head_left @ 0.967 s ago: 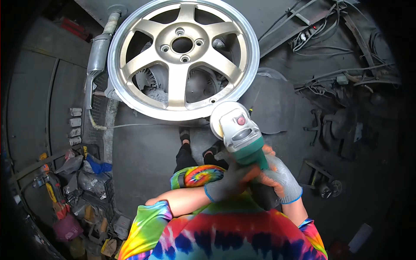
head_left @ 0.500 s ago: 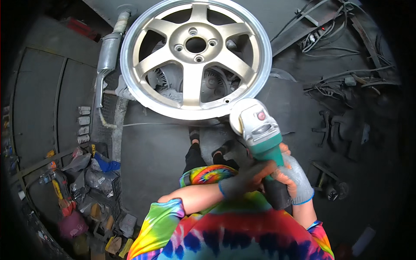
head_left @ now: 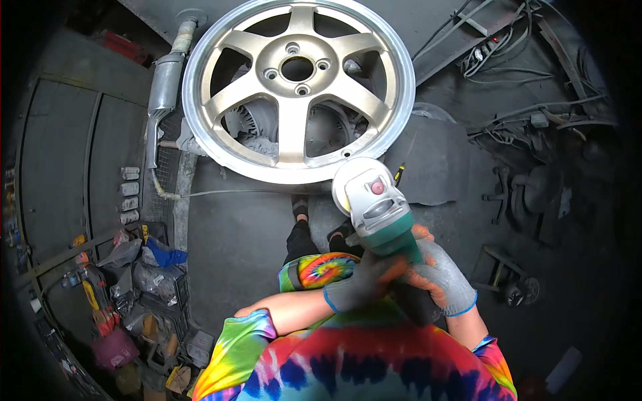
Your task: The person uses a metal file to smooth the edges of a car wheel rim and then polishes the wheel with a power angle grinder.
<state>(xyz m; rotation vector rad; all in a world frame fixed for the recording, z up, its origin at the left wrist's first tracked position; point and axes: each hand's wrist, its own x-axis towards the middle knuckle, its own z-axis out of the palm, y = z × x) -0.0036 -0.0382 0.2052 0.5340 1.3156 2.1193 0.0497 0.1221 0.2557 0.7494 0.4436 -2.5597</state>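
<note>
A green and silver angle grinder (head_left: 386,224) is in both my hands, its round disc (head_left: 341,185) at the lower right edge of a bronze alloy wheel (head_left: 292,137). Whether disc and rim touch, I cannot tell. My left hand (head_left: 361,279), in a dark grey glove and slightly blurred, closes on the grinder's body from the left. Wrapped round the same body from the right is my right hand (head_left: 447,275), in a grey glove with orange fingers and a blue cuff. The wheel has bare silver metal round its rim and a round hole in its hub.
Left of the wheel stands a silver metal cylinder (head_left: 165,83) on a taped pipe. Cables (head_left: 515,57) hang at the upper right. A yellow-black handled tool (head_left: 399,175) lies beyond the grinder. Bags and boxes (head_left: 154,284) crowd the lower left.
The grinder and both hands have moved left and slightly down along the rim. The yellow-black handled tool, hidden before, now shows behind the grinder.
</note>
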